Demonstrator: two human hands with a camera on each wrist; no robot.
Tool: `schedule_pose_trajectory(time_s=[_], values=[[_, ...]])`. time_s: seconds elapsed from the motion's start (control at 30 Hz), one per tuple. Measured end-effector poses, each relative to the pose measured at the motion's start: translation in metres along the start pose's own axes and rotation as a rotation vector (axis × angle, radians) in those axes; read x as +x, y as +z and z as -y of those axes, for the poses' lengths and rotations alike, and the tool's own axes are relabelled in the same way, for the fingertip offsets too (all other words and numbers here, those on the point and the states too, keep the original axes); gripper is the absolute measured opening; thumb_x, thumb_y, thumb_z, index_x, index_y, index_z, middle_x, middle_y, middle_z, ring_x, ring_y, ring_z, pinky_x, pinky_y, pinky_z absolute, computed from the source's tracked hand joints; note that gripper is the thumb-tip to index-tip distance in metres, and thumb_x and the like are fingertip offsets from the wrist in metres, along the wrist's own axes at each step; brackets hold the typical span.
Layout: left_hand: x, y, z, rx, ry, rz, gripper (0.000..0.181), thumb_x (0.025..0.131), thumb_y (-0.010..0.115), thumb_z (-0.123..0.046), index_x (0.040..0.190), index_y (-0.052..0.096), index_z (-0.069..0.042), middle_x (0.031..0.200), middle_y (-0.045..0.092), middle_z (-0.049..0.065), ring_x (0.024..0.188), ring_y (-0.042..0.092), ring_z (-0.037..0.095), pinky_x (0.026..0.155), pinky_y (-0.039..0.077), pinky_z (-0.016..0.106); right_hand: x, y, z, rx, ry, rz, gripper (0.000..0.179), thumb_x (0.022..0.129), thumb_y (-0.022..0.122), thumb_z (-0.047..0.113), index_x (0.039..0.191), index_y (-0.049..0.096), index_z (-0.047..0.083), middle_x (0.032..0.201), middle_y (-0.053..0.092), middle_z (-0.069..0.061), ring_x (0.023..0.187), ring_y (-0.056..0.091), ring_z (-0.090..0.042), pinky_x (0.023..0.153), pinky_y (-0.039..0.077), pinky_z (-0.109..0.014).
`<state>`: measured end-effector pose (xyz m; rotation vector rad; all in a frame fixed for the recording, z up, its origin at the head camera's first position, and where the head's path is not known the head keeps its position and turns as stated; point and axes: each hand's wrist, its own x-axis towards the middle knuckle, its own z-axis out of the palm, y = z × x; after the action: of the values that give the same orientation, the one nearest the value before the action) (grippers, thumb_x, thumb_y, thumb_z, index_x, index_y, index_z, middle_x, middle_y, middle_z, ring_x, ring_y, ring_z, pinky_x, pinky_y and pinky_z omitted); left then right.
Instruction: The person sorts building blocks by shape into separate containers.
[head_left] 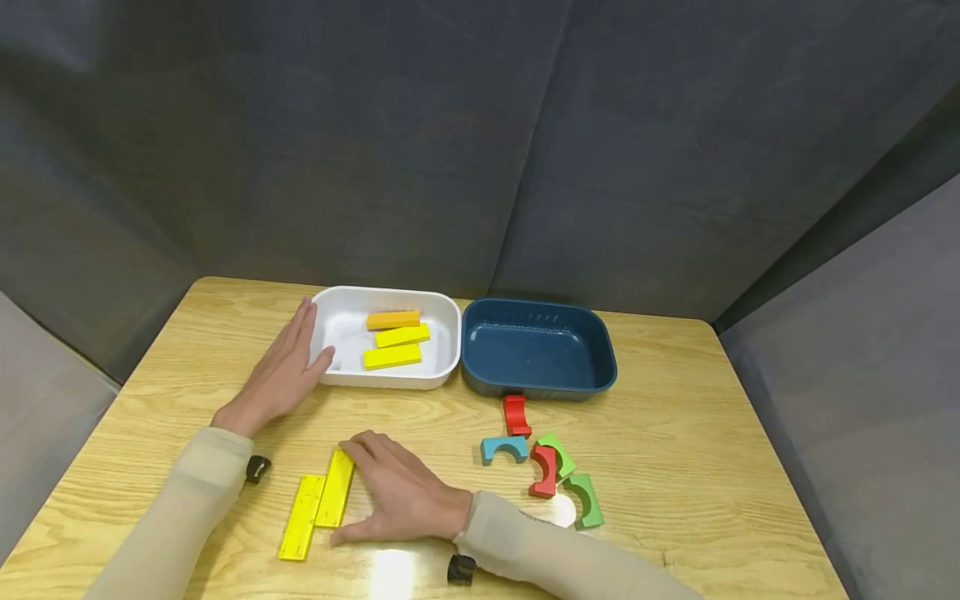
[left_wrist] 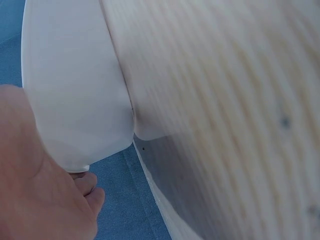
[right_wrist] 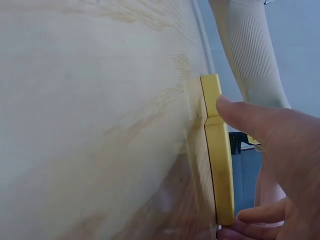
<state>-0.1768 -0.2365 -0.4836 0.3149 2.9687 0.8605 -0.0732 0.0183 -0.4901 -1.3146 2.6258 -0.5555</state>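
My left hand [head_left: 281, 371] rests at the left end of a white tray [head_left: 386, 382], fingers extended along the outer side and thumb over the rim. In the left wrist view the tray's wall [left_wrist: 75, 75] lies beside the hand [left_wrist: 40, 175]. Two flat yellow blocks [head_left: 302, 518] lie side by side on the table. My right hand [head_left: 405, 492] spans the right-hand yellow block [head_left: 335, 487], fingers at its far end, thumb just off its near end. In the right wrist view, fingertips sit near one end of that block [right_wrist: 220, 175]; contact is unclear.
Inside the white tray are two yellow blocks [head_left: 392, 357] and an orange-yellow one [head_left: 393, 320]. A dark blue tray [head_left: 540, 390] adjoins it. Arch-shaped blocks lie right of my right hand: a blue one [head_left: 504, 445], red ones [head_left: 545, 472] and green ones [head_left: 587, 500].
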Motion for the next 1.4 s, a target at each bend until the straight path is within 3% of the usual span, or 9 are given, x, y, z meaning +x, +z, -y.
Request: schedule_pose_trajectory(time_s=[0.33, 0.67, 0.93, 1.4], values=[[-0.0007, 0.0001, -0.0005, 0.008, -0.004, 0.0, 0.086, 0.113, 0.041, -0.048, 0.172, -0.009, -0.009, 0.179, -0.018, 0.004, 0.166, 0.002, 0.041, 0.131, 0.013, 0.064, 0.0009, 0.0022, 0.0051, 0.007, 0.013, -0.003, 0.112, 0.081, 0.083, 0.072, 0.159, 0.044, 0.002, 0.146, 0.051, -0.008, 0.127, 0.053, -0.014, 0.112, 0.044, -0.019], [-0.0009, -0.0006, -0.0016, 0.004, -0.002, 0.001, 0.086, 0.113, 0.04, -0.049, 0.172, -0.009, -0.009, 0.179, -0.018, 0.003, 0.166, 0.001, 0.04, 0.131, 0.013, 0.064, 0.0045, 0.0043, 0.0075, 0.01, 0.035, 0.0, 0.1, 0.083, 0.087, 0.061, 0.155, 0.049, 0.003, 0.143, 0.051, -0.006, 0.124, 0.051, -0.012, 0.107, 0.045, -0.017], [-0.0009, -0.0007, -0.0021, -0.001, -0.005, 0.004, 0.086, 0.113, 0.044, -0.043, 0.172, -0.009, -0.009, 0.18, -0.017, 0.005, 0.166, 0.001, 0.04, 0.131, 0.012, 0.065, 0.0047, 0.0037, 0.0084, 0.007, 0.038, 0.0, 0.097, 0.083, 0.087, 0.061, 0.153, 0.051, 0.004, 0.141, 0.051, -0.005, 0.123, 0.051, -0.011, 0.108, 0.044, -0.016], [-0.0008, -0.0004, -0.0013, -0.005, -0.006, 0.005, 0.087, 0.113, 0.042, -0.047, 0.172, -0.009, -0.009, 0.18, -0.017, 0.005, 0.165, 0.002, 0.041, 0.131, 0.012, 0.065, 0.0016, -0.0004, 0.0068, 0.02, 0.082, -0.006, 0.099, 0.082, 0.087, 0.063, 0.154, 0.051, 0.006, 0.141, 0.051, -0.002, 0.119, 0.05, -0.01, 0.103, 0.046, -0.015]])
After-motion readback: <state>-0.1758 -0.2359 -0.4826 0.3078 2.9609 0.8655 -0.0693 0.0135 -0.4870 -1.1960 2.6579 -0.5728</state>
